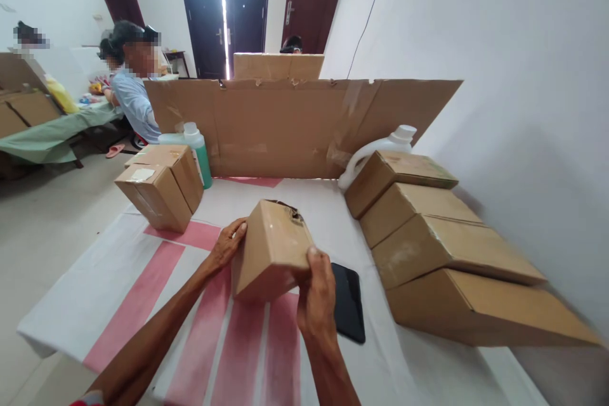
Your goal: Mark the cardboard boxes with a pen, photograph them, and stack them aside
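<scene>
A brown cardboard box (273, 247) is tilted between my two hands above the middle of the table. Its upper far edge has a torn, dark opening. My left hand (228, 244) grips the box's left side, thumb near the top edge. On the right side, my right hand (318, 288) clasps the near corner with its thumb on top; the fingers underneath are partly hidden. A black tablet-like slab (349, 302) lies flat just right of my right hand. The contents of the box cannot be seen.
Several cardboard boxes (419, 247) line the table's right side, with a white jug (380, 151) behind them. At the left stand two boxes (159, 190) and a green-liquid bottle (198, 155). A cardboard panel (280, 127) closes off the back. A person in blue (136, 101) sits beyond, left.
</scene>
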Available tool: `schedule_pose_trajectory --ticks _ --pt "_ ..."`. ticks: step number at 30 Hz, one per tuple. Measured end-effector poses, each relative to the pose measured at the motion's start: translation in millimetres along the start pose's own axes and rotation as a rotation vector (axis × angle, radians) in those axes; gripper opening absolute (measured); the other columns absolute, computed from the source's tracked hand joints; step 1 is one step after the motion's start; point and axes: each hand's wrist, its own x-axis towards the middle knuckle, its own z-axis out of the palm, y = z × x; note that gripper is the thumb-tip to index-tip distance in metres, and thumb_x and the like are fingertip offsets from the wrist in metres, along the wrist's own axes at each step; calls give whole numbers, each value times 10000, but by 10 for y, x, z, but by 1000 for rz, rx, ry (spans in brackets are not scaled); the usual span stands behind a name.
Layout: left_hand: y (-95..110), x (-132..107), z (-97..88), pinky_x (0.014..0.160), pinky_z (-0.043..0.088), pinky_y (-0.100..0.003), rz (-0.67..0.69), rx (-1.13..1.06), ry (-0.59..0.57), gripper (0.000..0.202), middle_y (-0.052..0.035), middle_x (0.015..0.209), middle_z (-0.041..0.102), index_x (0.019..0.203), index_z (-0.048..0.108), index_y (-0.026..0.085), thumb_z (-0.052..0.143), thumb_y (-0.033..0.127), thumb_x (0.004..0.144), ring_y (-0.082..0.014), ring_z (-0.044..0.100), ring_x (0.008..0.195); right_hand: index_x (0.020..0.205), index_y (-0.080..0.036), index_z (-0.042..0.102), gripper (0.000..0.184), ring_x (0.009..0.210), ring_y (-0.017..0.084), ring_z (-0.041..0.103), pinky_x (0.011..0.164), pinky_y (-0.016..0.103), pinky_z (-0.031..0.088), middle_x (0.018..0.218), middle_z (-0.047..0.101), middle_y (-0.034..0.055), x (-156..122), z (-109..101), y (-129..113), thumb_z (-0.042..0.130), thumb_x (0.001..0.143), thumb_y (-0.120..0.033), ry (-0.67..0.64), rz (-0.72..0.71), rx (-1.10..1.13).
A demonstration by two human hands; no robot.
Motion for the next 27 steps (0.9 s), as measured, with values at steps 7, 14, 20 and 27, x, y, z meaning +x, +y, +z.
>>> schedule_pose_trajectory --ticks 7,14,20,27 --pt "422 -280 -9 1089 449 -406 28 -242 22 543 -110 1340 677 1330 614 177 346 537 1024 -276 609 1246 1451 -266 445 605 1273 281 564 991 392 497 1448 550 106 -537 -47 6 604 925 -521 -180 -101 -231" --pt "1009 -464 -173 1049 477 -400 3 -27 6 564 -107 1314 662 1357 583 225 723 434 853 -280 628 1206 1428 -268 463 551 1304 315 543 1011 462 502 1483 505 125 -731 -99 3 585 936 -483 -237 -217 -289" --pt "1081 -711 -66 1025 486 -359 180 226 7 264 -35 1189 670 1178 673 282 649 298 915 -214 630 1144 1277 -257 563 428 1070 266 645 844 392 565 1236 628 95 -666 -190 -151 576 935 -514 -245 -130 -267" --pt "1117 -847 -116 884 535 -333 143 353 112 255 -13 1069 703 1067 692 271 734 410 858 -216 680 1001 1242 -269 607 306 1055 226 631 893 375 540 1196 625 62 -562 -8 -191 540 946 -303 -260 -329 -327"
